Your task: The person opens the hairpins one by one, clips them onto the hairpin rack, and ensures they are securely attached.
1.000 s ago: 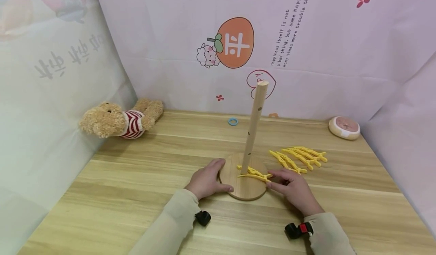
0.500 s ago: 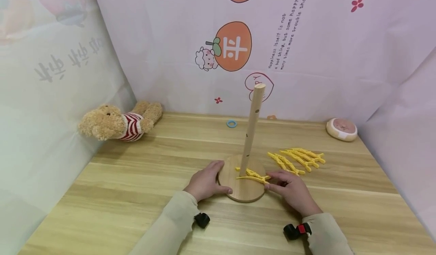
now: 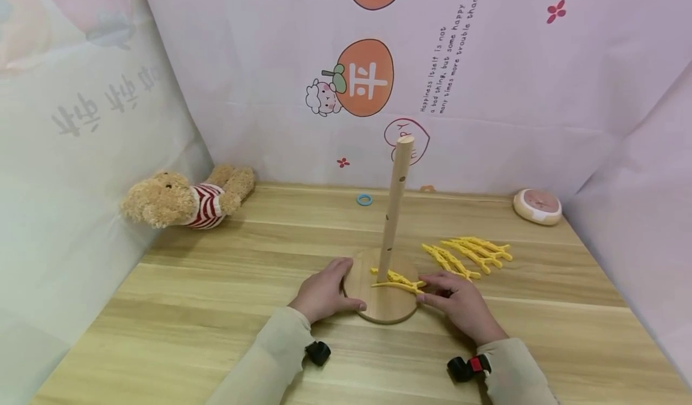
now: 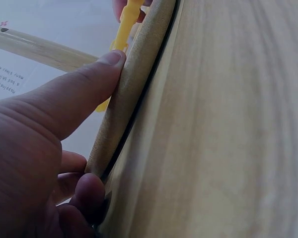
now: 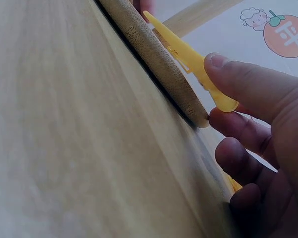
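Note:
A wooden stand has a round base (image 3: pixel 385 310) and an upright post (image 3: pixel 394 213) with small dark holes. My left hand (image 3: pixel 323 294) grips the base at its left edge; in the left wrist view the thumb lies over the rim (image 4: pixel 136 74) and other fingers are at its side. At the right edge, my right hand (image 3: pixel 458 304) pinches the forked end of a yellow hair clip (image 5: pixel 181 47) between thumb and fingers. The clip's jaws are spread at the foot of the post, one in front and one behind. Whether they touch the post I cannot tell.
Several more yellow clips (image 3: pixel 476 253) lie in a row beyond my right hand. A blue ring (image 3: pixel 364 200) lies at the back of the table (image 3: pixel 227 309). Against the left wall lies a teddy bear (image 3: pixel 189 200); a round cream-and-pink object (image 3: pixel 537 207) sits back right.
The whole scene has shifted slightly left and down in the head view. Both hands keep the same hold on the base and the clip, and nothing else has visibly moved.

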Motion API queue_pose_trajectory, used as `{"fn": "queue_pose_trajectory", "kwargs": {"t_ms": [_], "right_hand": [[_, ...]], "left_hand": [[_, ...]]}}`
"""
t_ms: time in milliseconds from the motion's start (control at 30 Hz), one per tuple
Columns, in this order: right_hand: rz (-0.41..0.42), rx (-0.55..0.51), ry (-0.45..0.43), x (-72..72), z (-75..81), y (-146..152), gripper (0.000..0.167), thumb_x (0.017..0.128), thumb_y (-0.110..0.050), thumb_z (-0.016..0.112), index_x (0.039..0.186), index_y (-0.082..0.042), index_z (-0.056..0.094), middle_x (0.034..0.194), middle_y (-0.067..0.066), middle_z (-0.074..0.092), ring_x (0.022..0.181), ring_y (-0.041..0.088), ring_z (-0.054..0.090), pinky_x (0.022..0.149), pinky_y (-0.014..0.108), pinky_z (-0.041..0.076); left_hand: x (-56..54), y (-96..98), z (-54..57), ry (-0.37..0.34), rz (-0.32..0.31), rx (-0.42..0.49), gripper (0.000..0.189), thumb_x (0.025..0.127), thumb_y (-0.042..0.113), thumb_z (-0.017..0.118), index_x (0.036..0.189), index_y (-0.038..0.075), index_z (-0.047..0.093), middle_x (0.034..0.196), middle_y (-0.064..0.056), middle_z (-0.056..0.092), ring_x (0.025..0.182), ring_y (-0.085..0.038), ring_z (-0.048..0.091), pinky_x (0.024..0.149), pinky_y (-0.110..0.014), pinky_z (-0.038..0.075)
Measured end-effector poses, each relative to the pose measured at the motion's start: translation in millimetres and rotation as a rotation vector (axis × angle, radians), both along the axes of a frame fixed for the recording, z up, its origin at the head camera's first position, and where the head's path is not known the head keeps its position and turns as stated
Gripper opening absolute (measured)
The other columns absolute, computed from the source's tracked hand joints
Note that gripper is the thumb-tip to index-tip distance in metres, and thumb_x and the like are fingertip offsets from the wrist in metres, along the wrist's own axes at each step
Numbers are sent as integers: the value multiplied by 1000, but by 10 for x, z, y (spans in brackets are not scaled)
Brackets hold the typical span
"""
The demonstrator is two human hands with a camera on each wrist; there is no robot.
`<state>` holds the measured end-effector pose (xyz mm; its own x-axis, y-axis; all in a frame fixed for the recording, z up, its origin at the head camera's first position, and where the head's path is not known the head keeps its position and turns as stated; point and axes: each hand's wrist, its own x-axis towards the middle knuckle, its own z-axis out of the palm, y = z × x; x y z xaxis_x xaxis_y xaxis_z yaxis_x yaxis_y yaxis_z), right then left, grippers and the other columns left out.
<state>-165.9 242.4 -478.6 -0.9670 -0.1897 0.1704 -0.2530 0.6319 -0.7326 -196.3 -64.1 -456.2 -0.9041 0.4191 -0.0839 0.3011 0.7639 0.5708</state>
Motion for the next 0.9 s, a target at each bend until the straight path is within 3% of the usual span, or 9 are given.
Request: {"fn": "queue_pose_trajectory", "kwargs": {"t_ms": [500, 900], "right_hand": [[-6, 7, 10, -14, 2, -36, 42, 82, -35, 82, 120, -17, 76, 98, -11, 67, 79, 10, 55, 67, 25, 47], [17, -16, 4, -68, -8, -103, 39, 82, -37, 82, 118, -21, 76, 101, -12, 66, 79, 11, 55, 68, 25, 47]], "left_hand": [[-8, -15, -20, 0, -5, 10, 102, 77, 60, 80, 154, 9, 38, 158, -7, 38, 137, -35, 46, 109, -54, 41], [-23, -20, -48, 6, -1, -1, 102, 76, 60, 81, 155, 10, 38, 158, -7, 38, 138, -34, 45, 109, -54, 40]]}}
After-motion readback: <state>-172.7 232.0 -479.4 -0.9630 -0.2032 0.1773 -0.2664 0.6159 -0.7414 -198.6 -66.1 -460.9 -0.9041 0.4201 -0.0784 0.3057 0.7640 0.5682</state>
